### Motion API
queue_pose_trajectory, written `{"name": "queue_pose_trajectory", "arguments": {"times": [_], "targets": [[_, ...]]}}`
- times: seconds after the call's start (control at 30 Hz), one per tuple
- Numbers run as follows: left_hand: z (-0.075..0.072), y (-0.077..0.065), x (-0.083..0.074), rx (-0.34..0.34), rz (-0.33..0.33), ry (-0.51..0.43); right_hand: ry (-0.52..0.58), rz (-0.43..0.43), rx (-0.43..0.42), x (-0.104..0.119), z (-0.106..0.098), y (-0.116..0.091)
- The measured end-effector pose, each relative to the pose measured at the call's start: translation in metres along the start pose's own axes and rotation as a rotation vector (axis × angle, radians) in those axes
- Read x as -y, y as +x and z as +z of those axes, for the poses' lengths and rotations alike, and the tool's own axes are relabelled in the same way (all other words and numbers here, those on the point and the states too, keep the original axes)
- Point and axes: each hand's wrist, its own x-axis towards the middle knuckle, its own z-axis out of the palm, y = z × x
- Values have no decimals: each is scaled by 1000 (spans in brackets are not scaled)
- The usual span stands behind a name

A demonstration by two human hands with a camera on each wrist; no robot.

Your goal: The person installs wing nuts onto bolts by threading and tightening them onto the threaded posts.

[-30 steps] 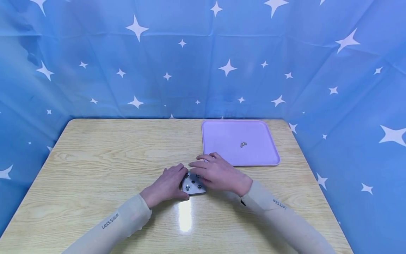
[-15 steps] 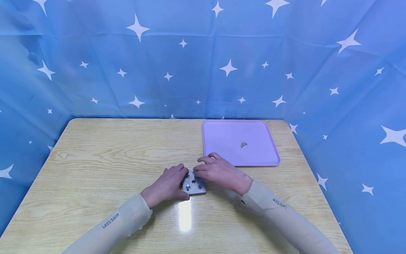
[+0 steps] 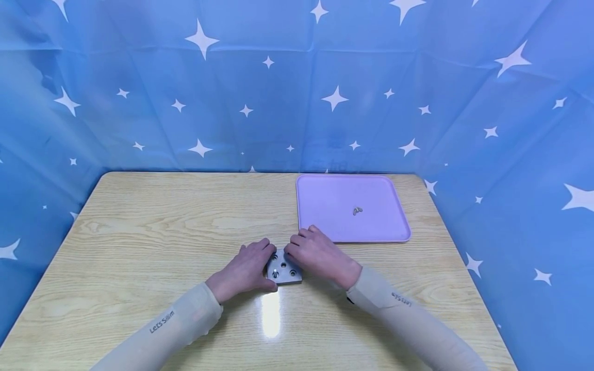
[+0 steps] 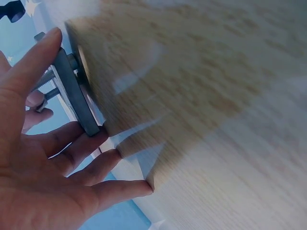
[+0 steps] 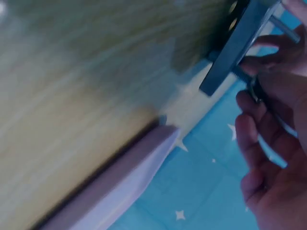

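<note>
Left sleeve (image 3: pixel 160 323) lettered "Let's Slim". Your left hand (image 3: pixel 245 270), half-open, grips the metal plate (image 3: pixel 284 271) at view's six o'clock. Your right hand (image 3: pixel 320 258), spread earlier, now curls, pinching a screw (image 5: pixel 241 74), covering the plate's one-o'clock corner. Purple tray (image 3: pixel 329 206), small metal parts (image 3: pixel 357 211): plate's two o'clock.
</note>
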Motion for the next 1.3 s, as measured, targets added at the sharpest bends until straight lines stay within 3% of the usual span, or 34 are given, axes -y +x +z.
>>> {"name": "queue_pose_trajectory", "arguments": {"times": [0.27, 0.53, 0.6, 0.7, 0.77, 0.87, 1.07, 1.3], "targets": [[0, 0, 0, -4, 9, -5, 140, 211, -16, 13, 6, 3], [1, 0, 0, -6, 14, -1, 161, 273, 25, 10, 2, -2], [1, 0, 0, -7, 15, 1, 170, 236, 68, 5, -3, -4], [2, 1, 1, -8, 13, 1, 186, 103, 126, -4, -9, -6], [2, 0, 1, -9, 13, 1, 173, 7, 159, -7, -13, -7], [1, 0, 0, -10, 12, 0, 115, -70, 177, -9, -17, -7], [1, 0, 0, -5, 5, -1, 57, -95, 166, -11, -19, -4], [1, 1, 0, -4, 1, 2, 35, -95, 86, -12, -12, -3]]}}
